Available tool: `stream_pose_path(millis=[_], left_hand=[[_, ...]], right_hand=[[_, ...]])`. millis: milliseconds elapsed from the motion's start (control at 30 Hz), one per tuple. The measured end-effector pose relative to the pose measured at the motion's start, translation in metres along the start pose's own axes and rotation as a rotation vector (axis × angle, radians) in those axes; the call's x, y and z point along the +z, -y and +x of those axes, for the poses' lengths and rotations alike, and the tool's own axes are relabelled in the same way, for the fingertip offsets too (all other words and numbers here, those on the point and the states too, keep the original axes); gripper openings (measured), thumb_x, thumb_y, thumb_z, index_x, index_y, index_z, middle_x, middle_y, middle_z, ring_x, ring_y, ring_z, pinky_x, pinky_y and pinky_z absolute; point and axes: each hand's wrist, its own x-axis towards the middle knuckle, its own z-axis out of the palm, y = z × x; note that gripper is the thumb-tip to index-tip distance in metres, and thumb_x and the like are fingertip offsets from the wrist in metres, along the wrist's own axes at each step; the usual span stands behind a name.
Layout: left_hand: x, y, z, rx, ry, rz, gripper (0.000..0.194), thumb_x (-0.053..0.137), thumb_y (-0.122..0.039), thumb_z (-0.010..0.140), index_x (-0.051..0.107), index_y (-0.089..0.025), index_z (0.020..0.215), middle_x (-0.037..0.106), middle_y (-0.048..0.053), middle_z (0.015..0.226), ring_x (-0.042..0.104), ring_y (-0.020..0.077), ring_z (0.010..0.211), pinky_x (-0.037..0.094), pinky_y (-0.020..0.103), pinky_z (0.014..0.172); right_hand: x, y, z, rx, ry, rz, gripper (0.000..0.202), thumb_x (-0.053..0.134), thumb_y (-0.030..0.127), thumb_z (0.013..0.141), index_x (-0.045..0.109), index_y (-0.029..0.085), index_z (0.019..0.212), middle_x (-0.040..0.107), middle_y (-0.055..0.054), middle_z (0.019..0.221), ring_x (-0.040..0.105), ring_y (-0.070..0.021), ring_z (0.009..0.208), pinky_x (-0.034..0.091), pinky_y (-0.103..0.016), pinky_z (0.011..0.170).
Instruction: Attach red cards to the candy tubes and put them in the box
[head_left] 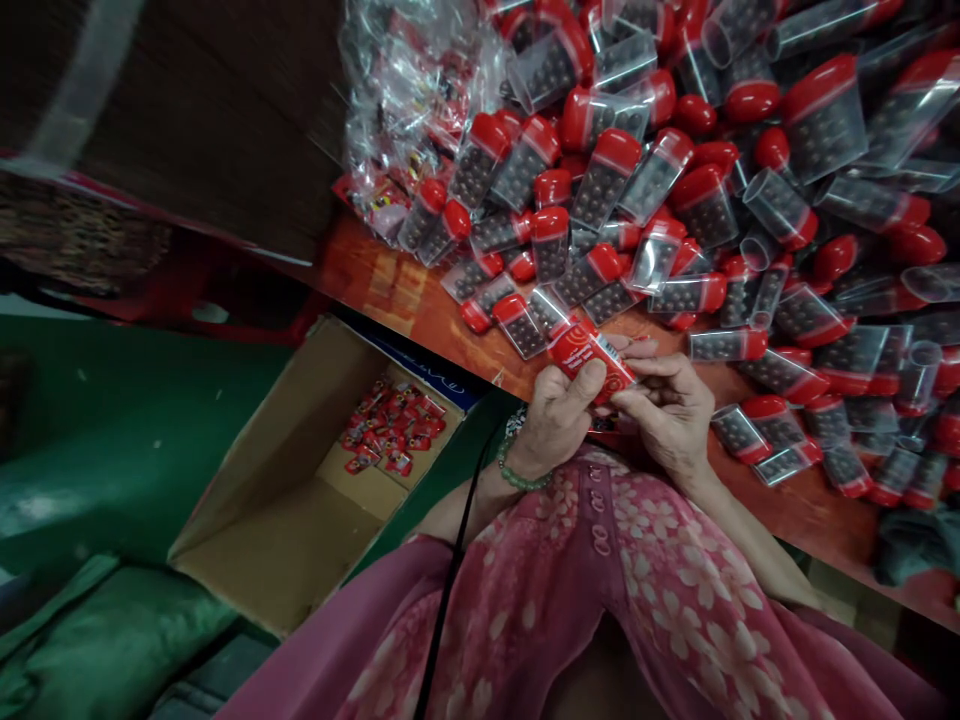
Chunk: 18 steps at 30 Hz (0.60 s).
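Observation:
A red printed packet with white lettering and a barcode is held at the table's near edge, between my two hands. My left hand is closed on its left side, thumb across the printed face. On the other side, my right hand pinches its lower right corner; some of those fingers are hidden behind it. Just beyond the packet lie clear plastic containers with red caps and dark round beads inside. A green bead bracelet circles my left wrist.
Many more red-capped containers are heaped across the orange-brown table. Clear plastic bags with red printed pieces lie at the back left. Below the table's left edge, an open cardboard box holds several red packets.

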Motion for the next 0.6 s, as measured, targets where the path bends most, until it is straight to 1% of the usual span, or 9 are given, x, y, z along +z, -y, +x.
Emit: stream_pose_path(millis=[67, 133, 233, 300, 333, 433, 467, 533, 600], left_hand=[[0.002, 0.000, -0.002, 0.004, 0.021, -0.002, 0.060, 0.072, -0.069, 0.086, 0.071, -0.019, 0.119, 0.080, 0.011, 0.116, 0.074, 0.0268, 0.117, 0.063, 0.036, 0.095], [0.001, 0.000, -0.004, 0.001, 0.026, -0.002, 0.059, 0.072, -0.069, 0.087, 0.072, -0.019, 0.117, 0.080, 0.011, 0.114, 0.074, 0.0274, 0.117, 0.062, 0.037, 0.097], [-0.009, -0.002, -0.011, 0.014, -0.010, 0.028, 0.053, 0.072, -0.065, 0.088, 0.074, -0.019, 0.114, 0.080, 0.010, 0.112, 0.075, 0.0262, 0.115, 0.061, 0.038, 0.101], [-0.024, -0.007, -0.020, 0.089, -0.104, 0.090, 0.044, 0.073, -0.059, 0.091, 0.075, -0.019, 0.111, 0.081, 0.008, 0.108, 0.076, 0.0238, 0.111, 0.061, 0.038, 0.103], [-0.034, -0.011, -0.027, 0.162, -0.187, 0.132, 0.039, 0.074, -0.054, 0.091, 0.075, -0.019, 0.109, 0.081, 0.007, 0.106, 0.077, 0.0223, 0.108, 0.060, 0.038, 0.104], [-0.069, -0.035, -0.053, 0.461, -0.536, 0.316, 0.030, 0.076, -0.047, 0.091, 0.076, -0.019, 0.104, 0.081, 0.005, 0.102, 0.078, 0.0194, 0.103, 0.058, 0.039, 0.109], [-0.082, -0.045, -0.063, 0.514, -0.623, 0.430, 0.031, 0.075, -0.047, 0.091, 0.076, -0.019, 0.103, 0.081, 0.005, 0.102, 0.078, 0.0195, 0.102, 0.058, 0.040, 0.109], [-0.102, -0.066, -0.079, 0.479, -0.621, 0.622, 0.038, 0.071, -0.052, 0.094, 0.074, -0.020, 0.113, 0.080, 0.008, 0.114, 0.075, 0.0235, 0.115, 0.058, 0.046, 0.110], [-0.113, -0.081, -0.091, 0.465, -0.538, 0.742, 0.043, 0.068, -0.055, 0.095, 0.072, -0.020, 0.120, 0.077, 0.010, 0.123, 0.071, 0.0264, 0.124, 0.058, 0.049, 0.109]], right_hand=[[0.001, -0.003, -0.003, -0.016, -0.017, 0.018, 0.022, 0.093, 0.026, 0.076, 0.078, 0.028, 0.091, 0.082, 0.006, 0.087, 0.075, -0.0111, 0.054, 0.063, -0.018, 0.050], [0.002, -0.006, -0.005, -0.042, -0.008, 0.005, 0.022, 0.092, 0.024, 0.077, 0.077, 0.028, 0.092, 0.081, 0.006, 0.087, 0.075, -0.0112, 0.055, 0.064, -0.019, 0.051], [0.000, -0.008, -0.008, -0.064, 0.113, -0.104, 0.022, 0.089, 0.029, 0.081, 0.075, 0.028, 0.098, 0.081, 0.004, 0.090, 0.077, -0.0122, 0.062, 0.066, -0.023, 0.059], [-0.008, -0.006, -0.010, -0.064, 0.231, -0.249, 0.028, 0.086, 0.035, 0.085, 0.074, 0.027, 0.109, 0.082, 0.000, 0.099, 0.078, -0.0142, 0.069, 0.068, -0.027, 0.067], [-0.014, -0.003, -0.010, -0.079, 0.262, -0.339, 0.031, 0.084, 0.038, 0.087, 0.073, 0.026, 0.114, 0.082, -0.002, 0.102, 0.079, -0.0155, 0.073, 0.068, -0.029, 0.071], [-0.035, 0.004, -0.011, -0.208, 0.255, -0.670, 0.032, 0.078, 0.040, 0.093, 0.071, 0.024, 0.120, 0.082, -0.005, 0.104, 0.080, -0.0204, 0.088, 0.067, -0.036, 0.082], [-0.043, 0.006, -0.011, -0.265, 0.258, -0.786, 0.033, 0.077, 0.041, 0.094, 0.072, 0.024, 0.121, 0.082, -0.007, 0.108, 0.080, -0.0229, 0.096, 0.066, -0.038, 0.088], [-0.057, 0.007, -0.012, -0.356, 0.319, -0.983, 0.039, 0.074, 0.042, 0.095, 0.070, 0.023, 0.128, 0.080, -0.012, 0.123, 0.076, -0.0285, 0.117, 0.062, -0.045, 0.101], [-0.068, 0.005, -0.014, -0.408, 0.395, -1.100, 0.048, 0.072, 0.041, 0.096, 0.064, 0.021, 0.139, 0.074, -0.016, 0.137, 0.068, -0.0322, 0.132, 0.056, -0.050, 0.109]])
